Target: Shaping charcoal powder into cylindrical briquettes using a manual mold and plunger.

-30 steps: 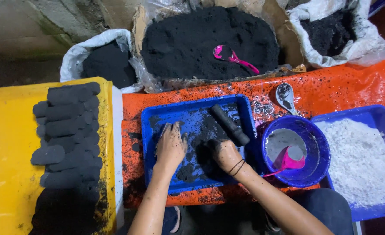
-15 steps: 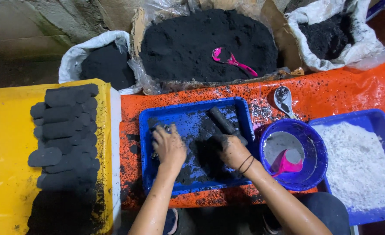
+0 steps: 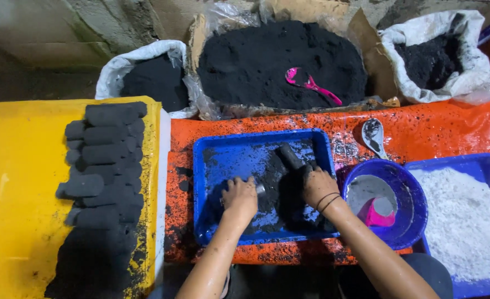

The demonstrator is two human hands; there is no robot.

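Two bare hands work inside a blue rectangular tray (image 3: 211,166) that sits on an orange, soot-spattered surface (image 3: 449,133). Black powder (image 3: 278,194) covers much of the tray's floor, heaped thickest between the hands. The left hand (image 3: 239,198) lies palm down on the powder, its fingers curled loosely over a small grey object that shows just at their right edge; whether they truly grip it cannot be told. The right hand (image 3: 318,185), with dark bands around its wrist, is also palm down, its fingers bent into the heap and touching the lower end of a dark cylindrical tube (image 3: 291,156) that lies tilted in the upper middle of the tray; whether the fingers close around it is hidden. Just right of the tray stands a round blue bowl (image 3: 413,194) with grey liquid and a pink scoop (image 3: 375,213) inside, and beyond it a second blue tray (image 3: 477,166) filled with white powder (image 3: 463,227). A grey spoon (image 3: 373,135) rests on the orange surface above the bowl. To the left, a yellow surface (image 3: 18,182) carries rows of black cylindrical briquettes (image 3: 106,160). Behind, two white sacks (image 3: 128,58) (image 3: 466,50) and a lined box hold more black powder, with a pink spoon (image 3: 311,83) lying on the middle heap.
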